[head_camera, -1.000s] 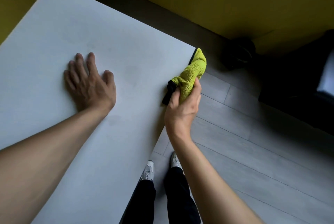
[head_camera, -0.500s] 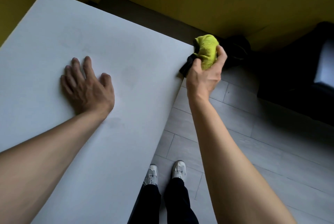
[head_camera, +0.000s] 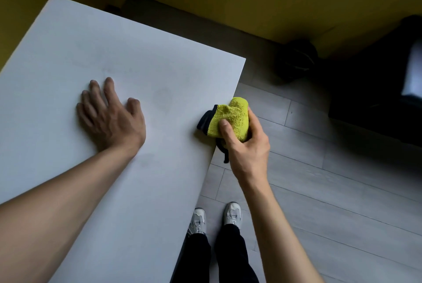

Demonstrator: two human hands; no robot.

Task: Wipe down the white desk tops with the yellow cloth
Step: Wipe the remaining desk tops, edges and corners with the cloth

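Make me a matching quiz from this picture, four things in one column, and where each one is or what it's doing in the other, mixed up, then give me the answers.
Things:
1. left hand
2. right hand
3. yellow cloth
4. white shoes

Places or states:
A. bunched at the right edge of the white desk top
B. on the grey floor beside the desk
C. flat on the desk top, fingers spread
D. gripping the cloth

Pairs: 1-C, 2-D, 3-A, 4-B

We see a matt, smooth white desk top [head_camera: 96, 49] — faintly smudged — a fluffy yellow cloth [head_camera: 230, 118] with dark trim, and a floor [head_camera: 331, 180] of grey wood-look planks, dull in finish.
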